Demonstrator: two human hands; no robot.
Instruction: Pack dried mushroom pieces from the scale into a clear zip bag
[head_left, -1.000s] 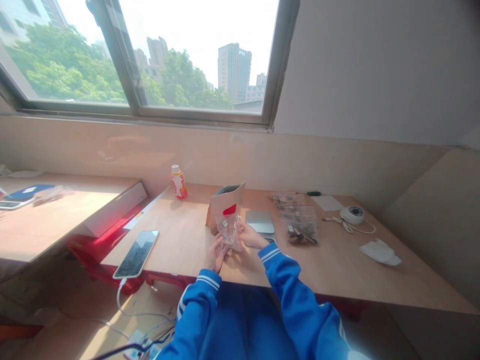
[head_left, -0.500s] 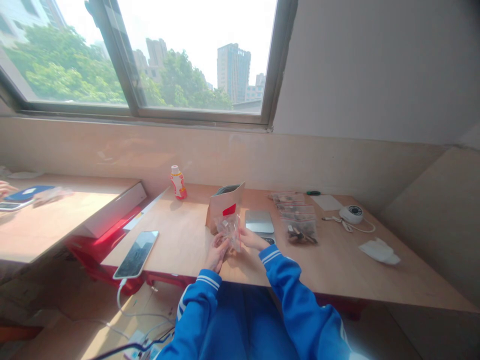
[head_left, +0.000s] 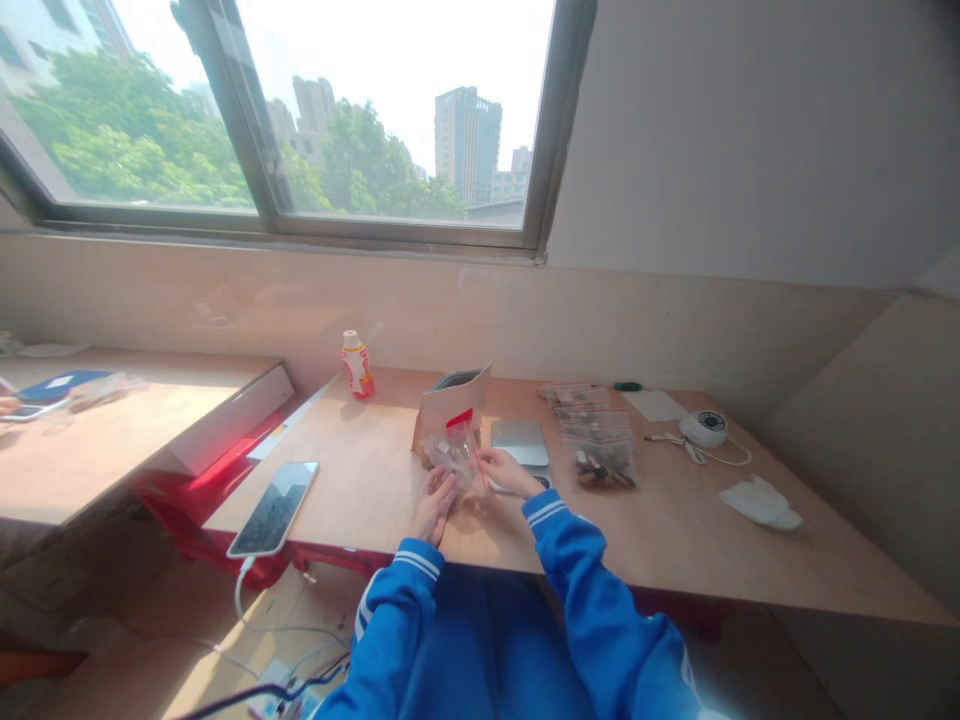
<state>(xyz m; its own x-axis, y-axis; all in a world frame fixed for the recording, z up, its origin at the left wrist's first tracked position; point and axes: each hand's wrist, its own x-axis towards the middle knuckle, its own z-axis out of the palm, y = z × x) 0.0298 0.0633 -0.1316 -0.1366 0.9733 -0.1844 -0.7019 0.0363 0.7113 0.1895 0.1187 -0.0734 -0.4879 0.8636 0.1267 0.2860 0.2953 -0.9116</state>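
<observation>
Between my hands is a clear zip bag (head_left: 459,452) with a reddish seal strip along its right edge. My left hand (head_left: 435,503) grips its lower left part, fingers closed on the plastic. At the seal edge, my right hand (head_left: 510,472) pinches the bag. Whatever the bag holds is too small to make out. Just behind it stands a brown paper pouch (head_left: 439,415) with an open top and a red patch on its front. Right of the pouch lies a small silver scale (head_left: 519,442), its front partly covered by my right hand.
Several filled zip bags (head_left: 598,455) lie in a row on the right, near a green-handled tool (head_left: 628,386), white paper, a white round device (head_left: 703,428) and a tissue (head_left: 761,502). On the left are a bottle (head_left: 357,365) and a charging phone (head_left: 274,508).
The zip bag has tilted slightly left, and my right hand has shifted a little along its seal edge. At the far left, another person's hand has moved lower.
</observation>
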